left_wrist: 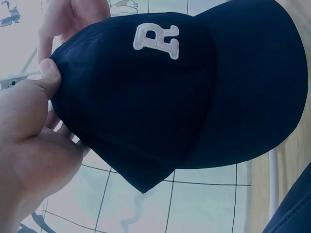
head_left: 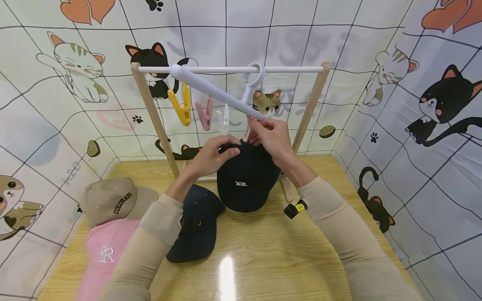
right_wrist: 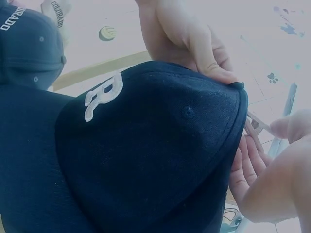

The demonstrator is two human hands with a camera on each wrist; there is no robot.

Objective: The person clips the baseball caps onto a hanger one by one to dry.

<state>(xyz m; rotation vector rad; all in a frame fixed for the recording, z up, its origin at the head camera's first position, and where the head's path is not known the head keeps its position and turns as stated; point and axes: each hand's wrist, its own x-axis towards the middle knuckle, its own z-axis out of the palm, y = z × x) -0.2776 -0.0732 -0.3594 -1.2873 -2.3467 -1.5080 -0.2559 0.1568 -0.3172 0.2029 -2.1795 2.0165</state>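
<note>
A black cap (head_left: 242,167) with a small white R hangs brim down below a white hanger (head_left: 211,88). Its crown is pinched between the thumb and fingers of my left hand (head_left: 211,158), as the left wrist view also shows. My right hand (head_left: 276,140) pinches a pale pink clothespin (head_left: 247,133) right at the top of the cap; in the right wrist view this clothespin (right_wrist: 255,127) meets the cap's edge. Further left on the hanger dangle a yellow clothespin (head_left: 181,108), a pink clothespin (head_left: 205,113) and a white clothespin (head_left: 225,119).
The hanger hooks onto the white bar (head_left: 226,70) of a wooden-legged rack. On the table (head_left: 286,255), to the left, lie a beige cap (head_left: 107,196), a pink cap (head_left: 113,236) and a navy cap (head_left: 199,234). A small black-and-yellow object (head_left: 295,208) is near my right wrist.
</note>
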